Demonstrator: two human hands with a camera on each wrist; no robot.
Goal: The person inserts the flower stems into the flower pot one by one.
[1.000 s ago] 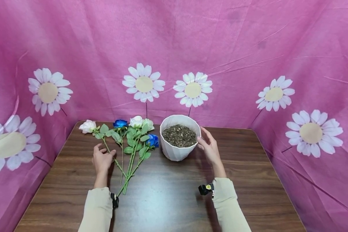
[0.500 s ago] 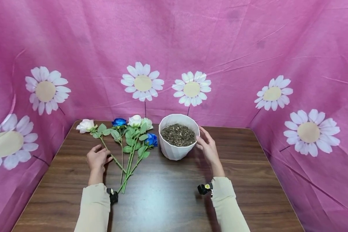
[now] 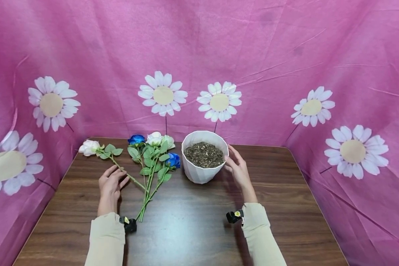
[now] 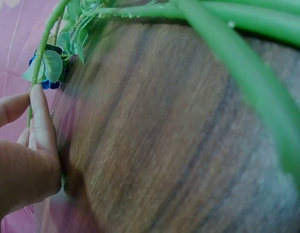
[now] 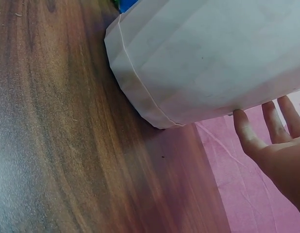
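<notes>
My left hand (image 3: 110,186) pinches the green stem of a white-pink rose (image 3: 89,147), left of the other flowers. In the left wrist view, thumb and finger of the left hand (image 4: 24,170) meet on that stem (image 4: 41,53). My right hand (image 3: 238,170) rests against the right side of a white faceted flowerpot (image 3: 201,175) holding dark soil (image 3: 204,155). Its fingertips touch the pot's wall in the right wrist view, with the fingers of the right hand (image 5: 281,150) loosely extended.
Blue roses (image 3: 173,160) and white roses (image 3: 154,138) lie with stems crossed between the left hand and the pot. All stand on a brown wooden table (image 3: 279,221). A pink daisy-print cloth (image 3: 269,55) hangs behind it.
The left hand has shifted slightly left and now pinches the white-pink rose's stem. That rose has moved left, away from the other flowers. The right hand stays at the pot.
</notes>
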